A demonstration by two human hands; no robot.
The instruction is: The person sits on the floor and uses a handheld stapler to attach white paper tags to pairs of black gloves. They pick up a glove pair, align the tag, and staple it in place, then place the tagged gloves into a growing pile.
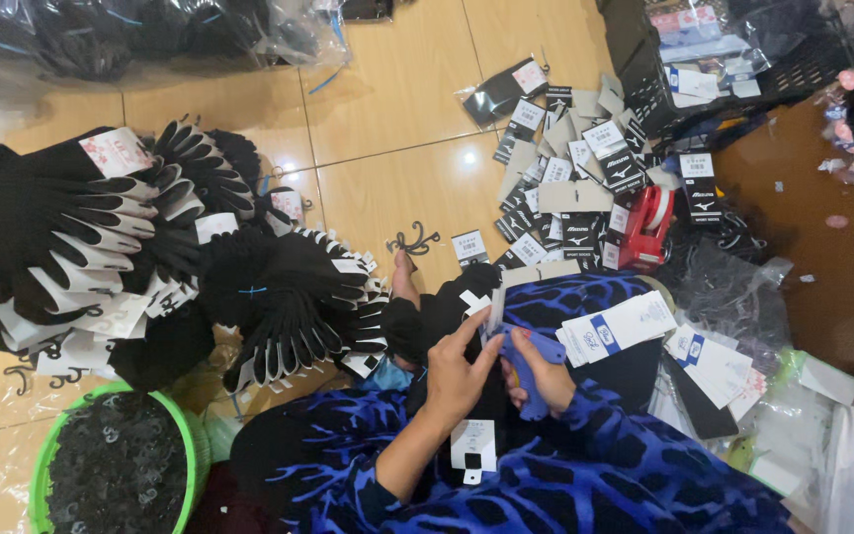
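Note:
My left hand presses a pair of black socks on my lap, index finger stretched up along a white paper band. My right hand grips a blue tagging gun whose tip points at that band. Another white tag lies on the black fabric below my left wrist. My legs wear blue and black patterned cloth.
Fanned piles of banded black socks lie left. A green basin of black plastic hooks stands bottom left. Loose paper bands and a red tape dispenser lie ahead. White labels and plastic bags sit right.

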